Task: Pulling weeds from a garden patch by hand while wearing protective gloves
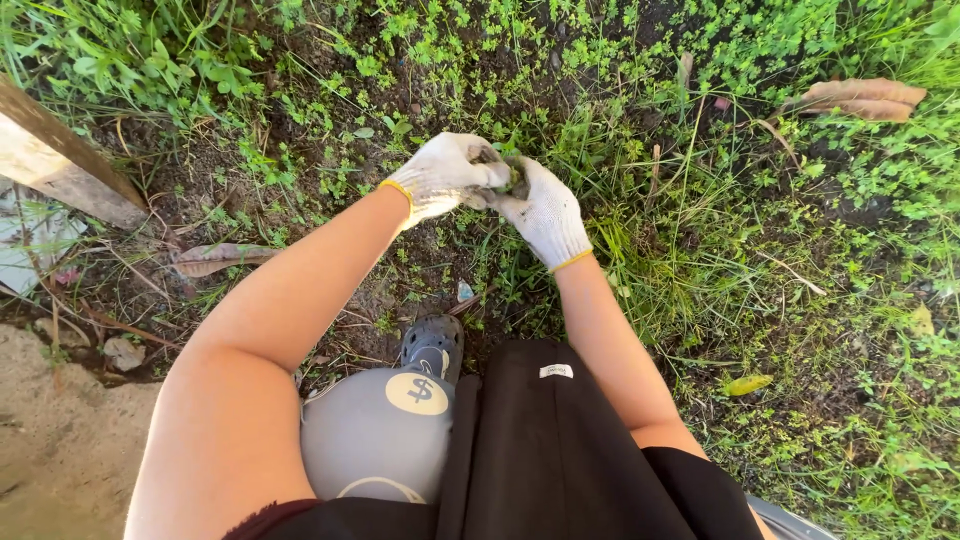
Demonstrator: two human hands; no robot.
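Over a weedy patch of dark soil, two gloved hands meet above the ground, working a small clump of greenery (515, 177) pinched between them. The left hand (446, 174), in a white knit glove with a yellow cuff, curls its fingers around the clump from one side; the right hand (545, 212), gloved alike, grips it from the other, thumb up, wrist bent toward the body. Both forearms reach forward and converge, elbows wide. The clump sits half hidden by the fingers, so its roots cannot be made out. A hard tug could snap the stems and leave roots behind, or shower loose soil onto the grey clog (433, 345) directly below.
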